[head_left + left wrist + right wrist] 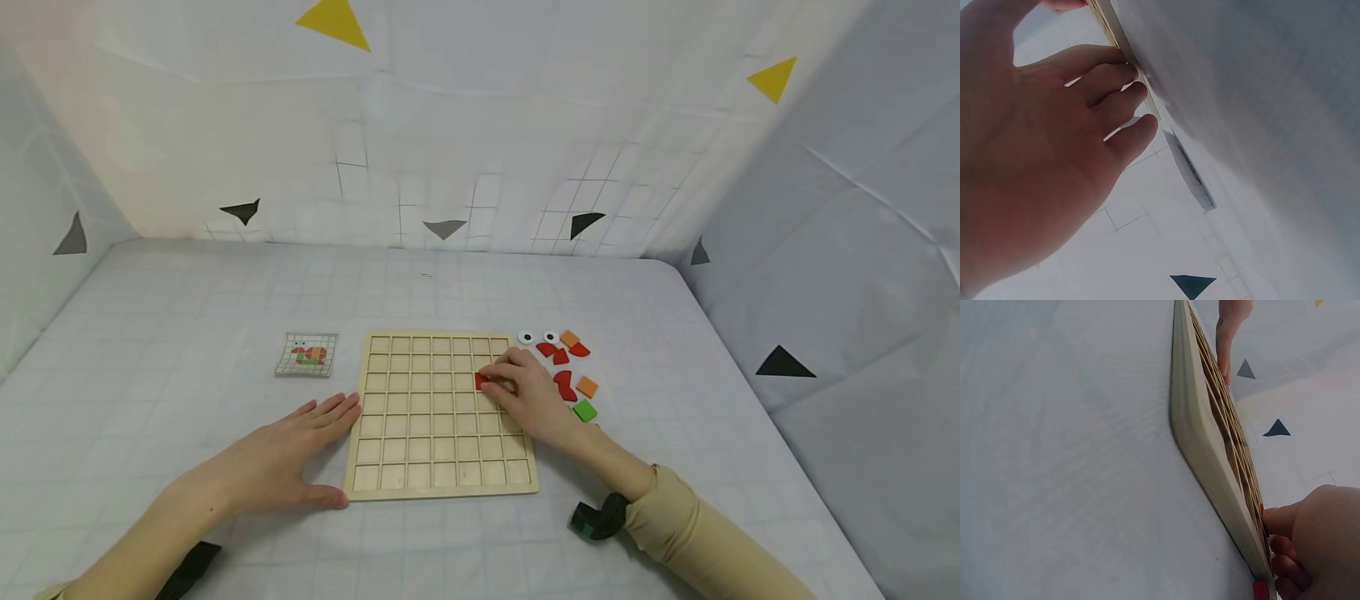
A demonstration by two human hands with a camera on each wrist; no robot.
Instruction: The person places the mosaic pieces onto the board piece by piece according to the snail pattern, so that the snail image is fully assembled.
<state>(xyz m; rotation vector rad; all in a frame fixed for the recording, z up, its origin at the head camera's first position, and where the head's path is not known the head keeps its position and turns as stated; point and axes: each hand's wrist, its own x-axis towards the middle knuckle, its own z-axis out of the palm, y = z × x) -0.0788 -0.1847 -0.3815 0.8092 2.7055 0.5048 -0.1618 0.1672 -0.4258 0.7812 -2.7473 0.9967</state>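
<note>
A wooden grid board (442, 404) with square cells lies flat on the table. My right hand (536, 400) reaches over the board's right side and pinches a red piece (481, 381) between thumb and fingertips, at a cell in the upper right part. In the right wrist view only a sliver of that red piece (1262, 511) shows by the thumb. My left hand (281, 462) lies with fingers straight along the board's left edge, fingertips and thumb touching it. The left wrist view shows its fingertips against the board's side (1110, 28).
Right of the board lie several red curved pieces (564, 385), orange squares (587, 387), a green square (584, 410) and two eye discs (526, 337). A pattern card (307, 355) lies left of the board. A black strap-like object (600, 517) is near the right sleeve.
</note>
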